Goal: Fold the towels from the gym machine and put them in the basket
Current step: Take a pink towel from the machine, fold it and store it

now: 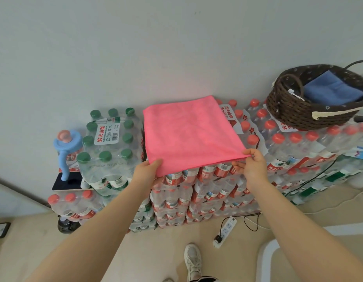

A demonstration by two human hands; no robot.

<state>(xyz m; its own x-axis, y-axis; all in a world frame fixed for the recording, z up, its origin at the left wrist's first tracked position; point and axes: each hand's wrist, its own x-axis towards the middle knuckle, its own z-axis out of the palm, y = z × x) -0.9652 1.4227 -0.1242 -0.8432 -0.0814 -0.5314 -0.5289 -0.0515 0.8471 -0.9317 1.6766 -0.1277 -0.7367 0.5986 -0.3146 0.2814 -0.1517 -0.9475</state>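
Note:
A pink towel (188, 133) lies spread flat on top of stacked packs of red-capped water bottles (215, 192). My left hand (146, 174) pinches the towel's near left corner. My right hand (254, 165) pinches its near right corner, lifted slightly off the bottles. A dark brown woven basket (294, 112) stands on the bottle packs at the far right, with a folded blue towel (333, 90) inside it.
A pack of green-capped bottles (109, 139) stands left of the towel. Beside it are a blue stand (64, 151) and a dark phone (66, 183). A power strip (225, 231) and black cables lie on the floor. My white shoe (194, 259) is below.

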